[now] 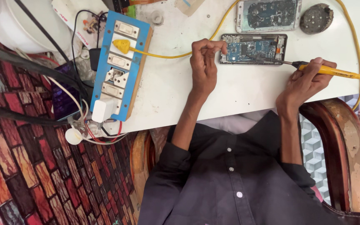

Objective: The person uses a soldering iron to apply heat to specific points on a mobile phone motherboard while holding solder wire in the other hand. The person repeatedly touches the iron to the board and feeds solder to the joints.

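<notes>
opened phone [253,49] between hands | left hand [203,62] pinched at its left edge, contents unclear | right hand [307,81] grips yellow soldering iron [334,71], tip on its right end | second phone [268,15] cut off above

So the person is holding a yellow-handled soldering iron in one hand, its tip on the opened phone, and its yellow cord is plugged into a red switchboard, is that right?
Not quite. The head view shows the switchboard is blue, not red. The rest stands: the right hand holds the yellow-handled soldering iron to the opened phone.

Single head view, looking steeply down, close over white table [180,87].
</notes>
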